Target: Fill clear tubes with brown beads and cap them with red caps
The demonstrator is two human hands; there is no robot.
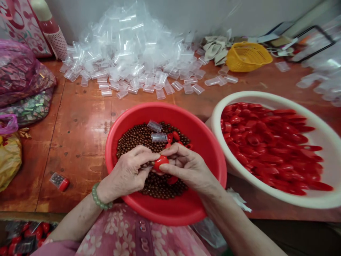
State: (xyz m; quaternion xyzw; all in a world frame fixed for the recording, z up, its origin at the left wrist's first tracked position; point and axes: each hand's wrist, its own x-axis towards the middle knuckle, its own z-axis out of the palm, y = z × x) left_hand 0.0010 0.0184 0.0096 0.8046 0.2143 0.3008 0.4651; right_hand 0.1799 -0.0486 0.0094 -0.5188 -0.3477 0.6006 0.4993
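Note:
Over the red basin, both my hands meet at one small container. My left hand is closed around a clear plastic tube with brown beads inside, mostly hidden by the fingers. A glossy red cap sits at the tube's right end, pinched by my right hand. Whether the cap is fully seated I cannot tell. Below lie many brown beads, two clear tubes and a few red caps.
To the right, a white basin holds a heap of red caps. Clear tubes are piled along the wall, near a yellow basket. A filled, capped tube lies at left, by plastic bags. Capped tubes fill the lower-left corner.

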